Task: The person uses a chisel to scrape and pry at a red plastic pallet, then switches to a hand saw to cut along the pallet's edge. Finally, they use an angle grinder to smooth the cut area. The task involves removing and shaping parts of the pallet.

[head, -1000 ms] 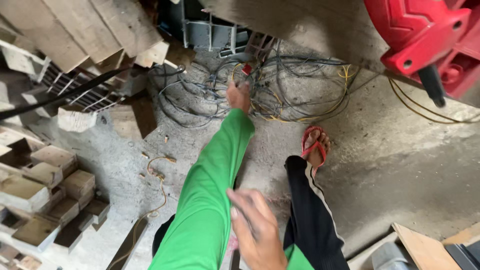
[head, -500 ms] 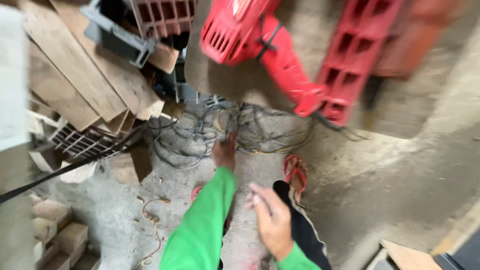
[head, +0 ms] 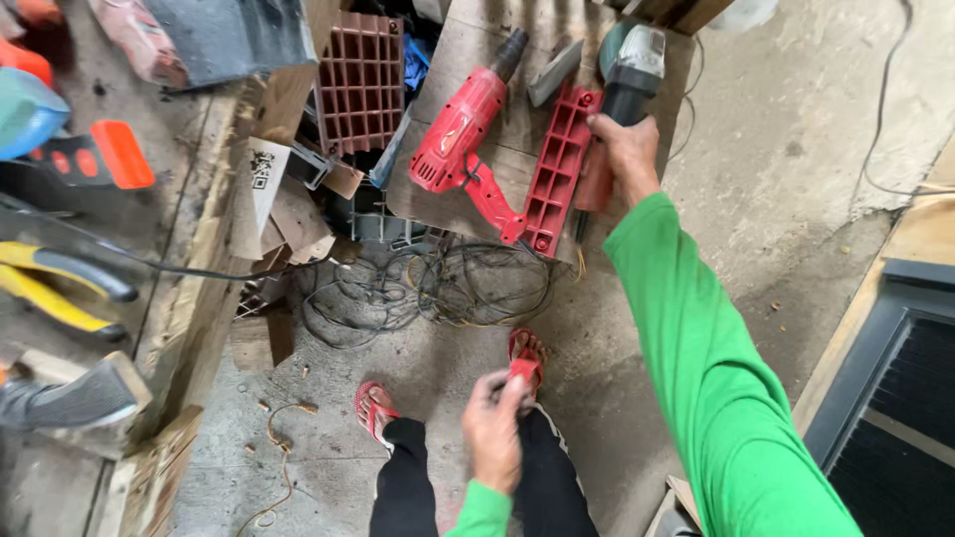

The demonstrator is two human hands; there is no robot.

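Angle grinder [head: 627, 75] | right hand [head: 622, 149] grip closed around body | left hand [head: 494, 428] loosely curled

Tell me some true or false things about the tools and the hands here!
1. The right hand grips the angle grinder. True.
2. The red drill is held in the left hand. False: it lies on the wooden board.
3. The tangled wires lie on the floor. True.
4. The sandals are blue. False: red.
5. The sleeves are green. True.
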